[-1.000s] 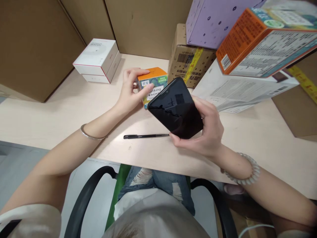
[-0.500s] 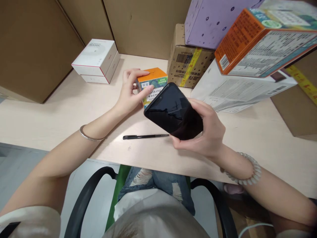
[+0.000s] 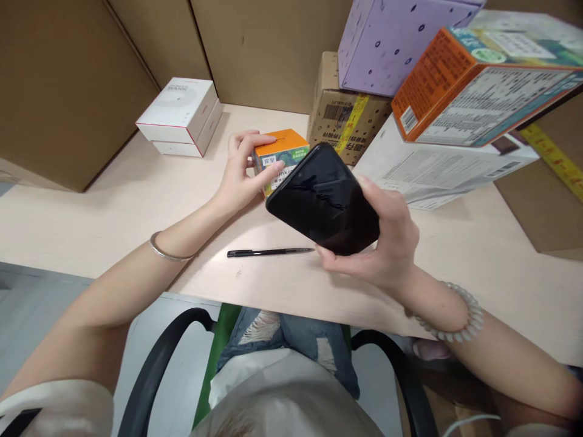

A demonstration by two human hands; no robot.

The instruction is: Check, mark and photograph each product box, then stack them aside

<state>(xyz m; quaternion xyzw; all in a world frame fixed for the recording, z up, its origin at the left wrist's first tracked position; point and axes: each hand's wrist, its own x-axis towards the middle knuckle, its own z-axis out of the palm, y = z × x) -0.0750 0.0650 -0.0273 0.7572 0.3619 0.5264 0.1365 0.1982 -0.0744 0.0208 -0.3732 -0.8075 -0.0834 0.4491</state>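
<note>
My left hand [image 3: 243, 167] grips a small orange, green and white printed box [image 3: 285, 141] that stands on the table. Its thumb lies on the printed front, and its fingers are over the top and far left side. In my right hand [image 3: 387, 233] is a black smartphone [image 3: 325, 203], tilted, its dark screen facing up toward me. The phone hangs above the table and covers the box's lower right part from view. A black pen [image 3: 268, 252] lies on the table below the phone, its tip close to my right thumb.
Two stacked white power bank boxes [image 3: 182, 112] sit at the back left. On the right are a brown carton [image 3: 330, 124] under a purple box [image 3: 387, 45], and a white box [image 3: 410, 164] under a larger orange box [image 3: 432, 91]. Tall cardboard [image 3: 268, 54] walls the back.
The phone shifts and tilts slightly in my right hand. My left hand stays on the small box, and the whole view moves a little.
</note>
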